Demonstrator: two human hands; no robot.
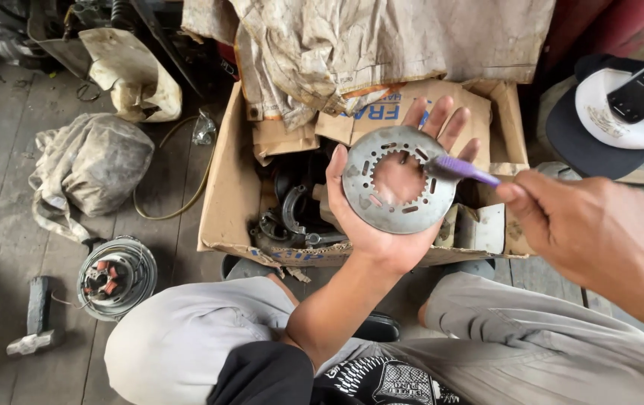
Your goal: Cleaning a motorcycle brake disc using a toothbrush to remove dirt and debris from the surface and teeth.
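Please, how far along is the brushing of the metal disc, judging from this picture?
Done: the left hand already has the toothed metal disc out of the cardboard box, resting flat on its palm. In hand: the right hand presses a purple-handled brush against the disc's inner edge. Left: the disc looks dull and smudged all over, and more dark parts lie in the box, apparently unbrushed.

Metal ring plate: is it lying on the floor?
No, the left hand holds the metal ring plate up above the cardboard box.
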